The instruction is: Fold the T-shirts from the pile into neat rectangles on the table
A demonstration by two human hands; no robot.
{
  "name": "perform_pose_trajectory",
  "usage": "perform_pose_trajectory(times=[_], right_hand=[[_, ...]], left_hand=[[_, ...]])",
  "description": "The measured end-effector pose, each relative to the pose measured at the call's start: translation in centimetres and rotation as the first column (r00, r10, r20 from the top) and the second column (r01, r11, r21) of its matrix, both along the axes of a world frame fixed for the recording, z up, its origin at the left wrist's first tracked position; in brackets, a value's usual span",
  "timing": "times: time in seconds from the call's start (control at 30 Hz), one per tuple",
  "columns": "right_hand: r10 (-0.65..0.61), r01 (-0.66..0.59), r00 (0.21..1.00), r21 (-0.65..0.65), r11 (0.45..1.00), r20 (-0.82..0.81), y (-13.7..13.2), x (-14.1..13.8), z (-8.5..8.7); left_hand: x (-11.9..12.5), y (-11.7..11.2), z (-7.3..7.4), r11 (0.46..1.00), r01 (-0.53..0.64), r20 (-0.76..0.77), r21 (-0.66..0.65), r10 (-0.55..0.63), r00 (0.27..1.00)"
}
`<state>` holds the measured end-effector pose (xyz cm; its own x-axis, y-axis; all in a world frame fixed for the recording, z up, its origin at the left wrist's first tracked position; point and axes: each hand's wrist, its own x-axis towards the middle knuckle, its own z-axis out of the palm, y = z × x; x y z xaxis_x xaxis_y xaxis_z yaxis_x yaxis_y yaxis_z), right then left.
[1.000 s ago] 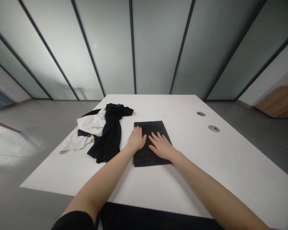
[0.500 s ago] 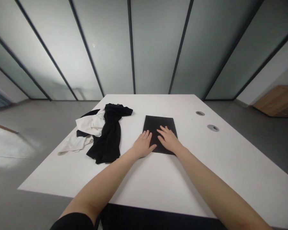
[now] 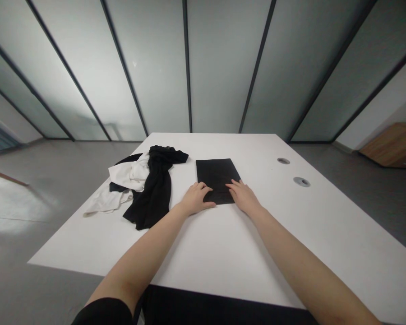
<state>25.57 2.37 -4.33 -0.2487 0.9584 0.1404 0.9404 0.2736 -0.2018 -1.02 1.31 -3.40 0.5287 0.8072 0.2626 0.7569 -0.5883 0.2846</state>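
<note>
A flat black rectangle (image 3: pixel 218 171), which looks like neatly folded cloth, lies in the middle of the table. At its near left corner rests my left hand (image 3: pixel 196 199), fingers bent over the edge and thumb apart along the near side. My right hand (image 3: pixel 244 196) touches the near right edge with its fingertips, fingers slightly curled and thumb apart. Neither hand lifts the piece. To the left is a loose heap with a black garment (image 3: pixel 155 194) and a crumpled white garment (image 3: pixel 131 175); another white cloth (image 3: pixel 106 201) trails toward the table's left edge.
The white table (image 3: pixel 203 253) has two round grey cable grommets, one farther back (image 3: pixel 283 160) and one nearer (image 3: pixel 302 182), on its right side. Frosted glass panels (image 3: pixel 219 67) stand behind it. A wooden piece (image 3: pixel 392 144) is at the far right.
The black rectangle has shifted left and slightly away from me and has turned a little. My hands have moved from lying flat on it to its near corners, fingers more bent.
</note>
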Motion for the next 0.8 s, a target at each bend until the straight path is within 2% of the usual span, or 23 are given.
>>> perform_pose_trajectory(times=[0.1, 0.17, 0.3, 0.37, 0.43, 0.57, 0.7, 0.8], right_hand=[[-0.075, 0.078, 0.996, 0.048, 0.996, -0.05, 0.6, 1.3, -0.1], [-0.073, 0.08, 0.994, 0.083, 0.993, -0.086, 0.7, 1.7, 0.0], [0.114, -0.093, 0.98, 0.127, 0.987, -0.163, 0.0, 1.2, 1.0], [0.21, -0.197, 0.964, 0.093, 0.976, -0.164, -0.5, 0.6, 1.4], [0.247, -0.242, 0.956, 0.051, 0.969, -0.156, -0.8, 0.3, 1.5], [0.239, -0.24, 0.957, 0.016, 0.971, -0.166, -0.5, 0.7, 1.5], [0.245, -0.249, 0.95, 0.003, 0.968, -0.195, 0.0, 1.9, 1.4], [0.195, -0.198, 0.963, 0.0, 0.98, -0.187, 0.5, 2.7, 1.2]], left_hand=[[-0.7, 0.5, 0.4, 0.996, 0.076, 0.029, -0.042, -0.075, 0.997], [-1.1, 0.8, 0.4, 0.997, 0.072, 0.04, -0.04, -0.071, 0.997], [-1.3, 1.0, 0.3, 1.0, 0.004, 0.054, -0.002, -0.004, 0.999], [-1.3, 1.0, 0.2, 1.0, 0.003, 0.067, 0.001, -0.004, 0.998], [-1.3, 1.0, 0.1, 1.0, 0.009, 0.096, -0.02, -0.007, 0.995], [-1.8, 1.2, 0.3, 0.993, 0.024, 0.156, -0.114, -0.006, 0.988], [-2.8, 1.5, 0.7, 0.979, 0.103, 0.189, -0.173, -0.07, 0.979], [-3.4, 1.7, 1.0, 0.972, 0.125, 0.19, -0.198, -0.087, 0.978]])
